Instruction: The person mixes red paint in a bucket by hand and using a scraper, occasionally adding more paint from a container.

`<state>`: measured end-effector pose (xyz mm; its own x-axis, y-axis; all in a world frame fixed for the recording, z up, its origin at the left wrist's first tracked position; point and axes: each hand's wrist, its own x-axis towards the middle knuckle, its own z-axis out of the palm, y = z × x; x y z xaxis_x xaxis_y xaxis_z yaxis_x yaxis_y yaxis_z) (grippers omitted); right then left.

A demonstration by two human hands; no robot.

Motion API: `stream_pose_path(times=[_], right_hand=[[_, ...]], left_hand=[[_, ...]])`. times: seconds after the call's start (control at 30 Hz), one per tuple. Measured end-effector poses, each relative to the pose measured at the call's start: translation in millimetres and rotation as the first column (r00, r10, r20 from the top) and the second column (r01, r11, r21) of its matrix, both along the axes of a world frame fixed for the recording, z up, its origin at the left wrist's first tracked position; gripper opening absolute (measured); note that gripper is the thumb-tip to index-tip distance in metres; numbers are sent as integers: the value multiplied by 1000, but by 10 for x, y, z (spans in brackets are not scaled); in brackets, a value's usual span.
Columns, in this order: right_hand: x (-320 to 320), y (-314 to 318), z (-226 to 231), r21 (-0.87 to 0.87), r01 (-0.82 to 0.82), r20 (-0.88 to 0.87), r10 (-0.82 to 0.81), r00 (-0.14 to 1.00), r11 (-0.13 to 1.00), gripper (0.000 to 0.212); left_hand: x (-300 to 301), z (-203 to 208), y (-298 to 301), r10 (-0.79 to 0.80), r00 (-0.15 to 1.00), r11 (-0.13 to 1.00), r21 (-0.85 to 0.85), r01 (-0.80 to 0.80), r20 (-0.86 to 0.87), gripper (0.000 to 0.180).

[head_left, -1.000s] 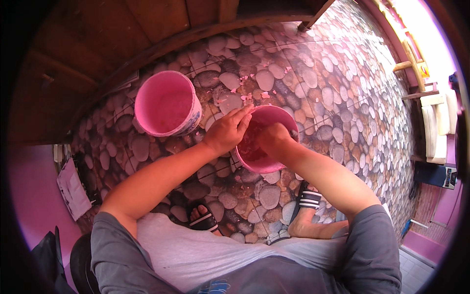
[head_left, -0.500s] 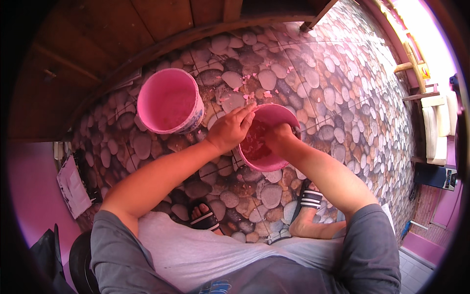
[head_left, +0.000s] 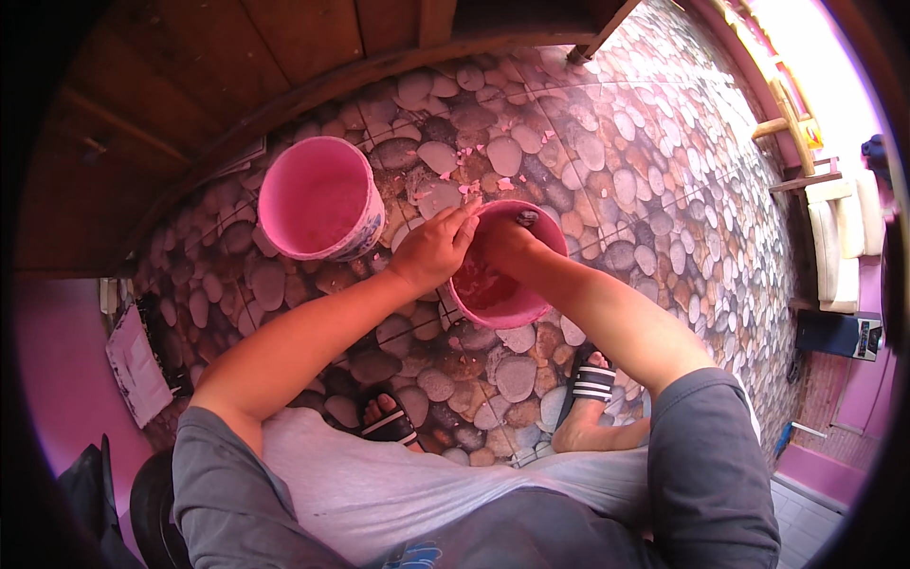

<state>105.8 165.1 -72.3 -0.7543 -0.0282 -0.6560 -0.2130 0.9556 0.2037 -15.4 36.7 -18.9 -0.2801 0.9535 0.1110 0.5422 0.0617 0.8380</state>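
A pink bucket [head_left: 559,237] stands on the floor in front of me, with watery reddish-pink contents and small bits inside. My left hand [head_left: 431,251] grips its left rim, with the fingers along the edge. Reaching down into the bucket, my right hand [head_left: 504,245] is closed, and its fingertips are hidden. A dark rounded end of something [head_left: 527,218] shows beside that hand near the far inner wall; the rest of it is out of sight. To the left stands a second pink bucket [head_left: 373,223] with a blue pattern outside and a pinkish bottom inside.
Pink flakes [head_left: 471,175] lie on the pebble-patterned floor [head_left: 664,256] beyond the near bucket. A dark wooden cabinet [head_left: 190,114] borders the far left. My sandalled feet [head_left: 592,384] flank the bucket's near side. A pale cushioned seat [head_left: 834,237] is at the right.
My right hand has swung leftward and away from me inside the bucket; the dark end has moved from the right rim toward the far wall. My left hand stays on the rim.
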Motion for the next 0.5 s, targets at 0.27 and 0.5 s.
stream_pose_path(times=[0.27, 0.5], right_hand=[[-62, -14, 235, -29, -23, 45, 25, 999, 999, 37], [-72, -32, 627, -180, 469, 167, -443, 881, 865, 40]], left_hand=[[44, 61, 4, 11, 999, 999, -42, -12, -32, 41], [48, 4, -7, 45, 999, 999, -2, -45, -30, 42]])
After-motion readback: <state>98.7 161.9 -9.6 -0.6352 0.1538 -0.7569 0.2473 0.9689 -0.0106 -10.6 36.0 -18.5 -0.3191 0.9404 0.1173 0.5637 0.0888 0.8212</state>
